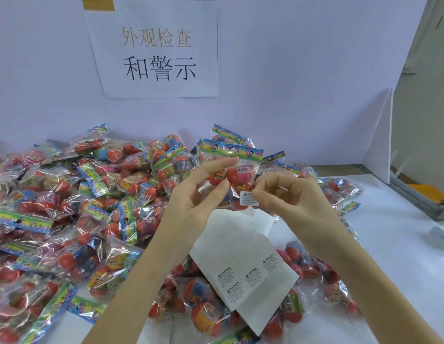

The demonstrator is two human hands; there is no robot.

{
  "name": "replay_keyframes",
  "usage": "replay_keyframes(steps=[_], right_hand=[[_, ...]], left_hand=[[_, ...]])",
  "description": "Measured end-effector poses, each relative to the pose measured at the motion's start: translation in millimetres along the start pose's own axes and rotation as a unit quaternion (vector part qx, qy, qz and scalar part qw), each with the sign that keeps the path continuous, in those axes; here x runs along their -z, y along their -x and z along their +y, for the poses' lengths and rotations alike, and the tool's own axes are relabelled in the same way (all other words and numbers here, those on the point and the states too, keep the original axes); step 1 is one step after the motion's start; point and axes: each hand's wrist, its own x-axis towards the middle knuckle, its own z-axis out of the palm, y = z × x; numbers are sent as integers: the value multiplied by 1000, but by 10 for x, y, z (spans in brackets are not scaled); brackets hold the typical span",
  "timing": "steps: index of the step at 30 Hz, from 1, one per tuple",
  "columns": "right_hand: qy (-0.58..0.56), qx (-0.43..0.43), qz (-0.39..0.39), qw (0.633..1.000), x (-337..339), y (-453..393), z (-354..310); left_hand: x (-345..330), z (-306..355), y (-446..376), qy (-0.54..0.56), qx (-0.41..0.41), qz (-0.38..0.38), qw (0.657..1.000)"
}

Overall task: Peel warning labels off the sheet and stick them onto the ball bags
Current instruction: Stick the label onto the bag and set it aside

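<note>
Plainly, the left hand held one bag up over the pile, thumb and curled fingers pinching its left edge, so that its clear face was turned toward the person and kept taut enough to take a sticker. The right hand met it from the right, its thumb and forefinger nipped together on the right end of a white warning label that lay against the bag's near lower part; whether the label was fully stuck down could not be told. The sheet lay just below both hands, propped on other bags near the person, a few labels left at its near end, likely kept there for a short reach. Bags covered the surface to the left and far side, under a paper sign on the wall
</note>
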Motion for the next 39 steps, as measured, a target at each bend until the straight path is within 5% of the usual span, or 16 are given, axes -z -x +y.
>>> replay_keyframes(steps=[25,32,39], right_hand=[[-20,48,86,995,-124,-12,106],[-60,-24,91,994,-206,17,114],[18,22,114,993,-431,103,133]], left_hand=[[-103,-40,6,29,-44,39,998],[-155,-45,5,74,-47,58,994],[-286,-24,67,142,-18,47,989]])
